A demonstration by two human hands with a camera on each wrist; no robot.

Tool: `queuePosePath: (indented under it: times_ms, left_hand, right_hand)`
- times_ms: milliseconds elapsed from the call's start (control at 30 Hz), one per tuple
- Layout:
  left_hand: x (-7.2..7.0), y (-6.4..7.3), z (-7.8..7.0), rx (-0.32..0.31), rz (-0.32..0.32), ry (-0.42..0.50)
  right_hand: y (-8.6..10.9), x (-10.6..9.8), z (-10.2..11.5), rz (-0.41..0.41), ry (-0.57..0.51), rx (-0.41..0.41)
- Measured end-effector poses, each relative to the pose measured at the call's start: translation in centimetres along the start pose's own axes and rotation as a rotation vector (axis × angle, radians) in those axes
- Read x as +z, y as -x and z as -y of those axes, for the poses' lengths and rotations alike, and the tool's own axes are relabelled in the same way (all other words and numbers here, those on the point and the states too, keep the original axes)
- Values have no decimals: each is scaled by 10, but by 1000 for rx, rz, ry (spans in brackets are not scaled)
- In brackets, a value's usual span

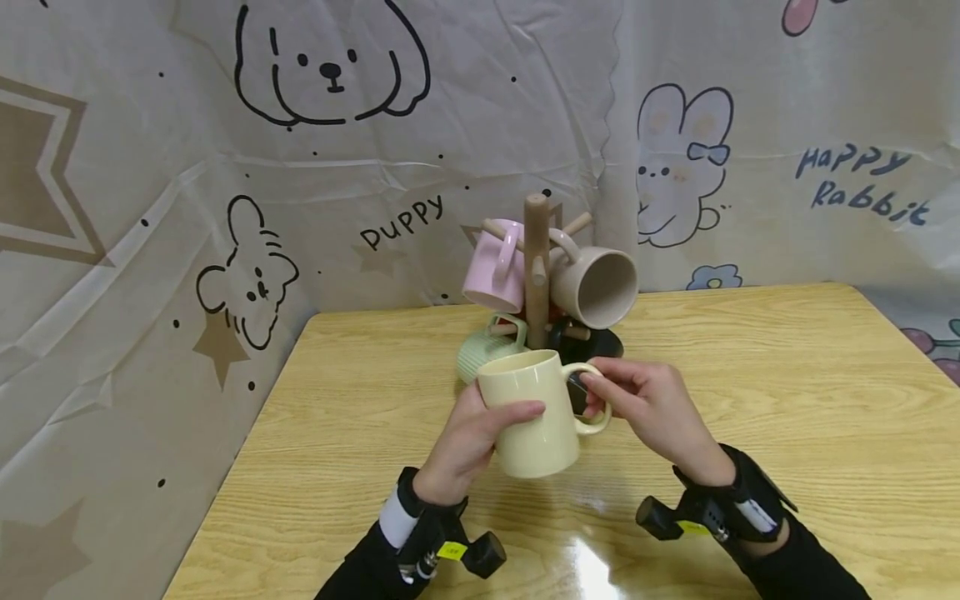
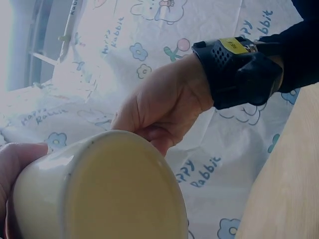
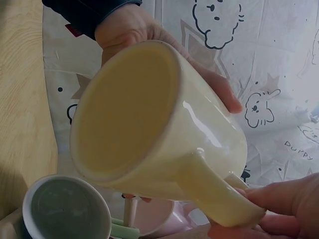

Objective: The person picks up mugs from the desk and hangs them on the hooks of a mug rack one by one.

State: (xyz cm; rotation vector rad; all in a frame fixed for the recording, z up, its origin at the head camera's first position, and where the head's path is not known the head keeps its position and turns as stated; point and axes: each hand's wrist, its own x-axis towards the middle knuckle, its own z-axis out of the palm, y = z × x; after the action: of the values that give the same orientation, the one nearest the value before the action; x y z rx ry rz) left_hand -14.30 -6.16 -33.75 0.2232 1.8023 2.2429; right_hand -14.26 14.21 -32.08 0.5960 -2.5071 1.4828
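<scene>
A pale yellow mug (image 1: 531,425) is held up in front of a wooden mug rack (image 1: 537,275), its handle toward the right. My left hand (image 1: 467,437) grips the mug's body from the left, the thumb lying across its front. With thumb and fingers, my right hand (image 1: 651,404) pinches the mug's handle (image 1: 600,421). The right wrist view shows the mug's underside (image 3: 127,114) and the right fingers on the handle. In the left wrist view, the mug (image 2: 124,189) hides most of the right fingers.
On the rack hang a pink mug (image 1: 491,271), a beige mug (image 1: 596,287), a light green mug (image 1: 480,354) and a black mug (image 1: 603,343). The rack stands on a wooden table (image 1: 360,433), with a printed cloth (image 1: 420,142) behind.
</scene>
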Motion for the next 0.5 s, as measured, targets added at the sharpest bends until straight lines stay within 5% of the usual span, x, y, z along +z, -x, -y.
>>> queuePosePath:
  times_ms: [167,300,500]
  left_hand:
    - [0,-2,-3,22,33,24]
    - [0,-3,-14,77,47,69]
    - [-2,-9,-37,213,-56,147]
  right_hand:
    - [-2,-7,1,17,-52,83]
    - [-4,-16,-2,-60,-143,72]
    - [-7,-31,-9,-179,-306,37]
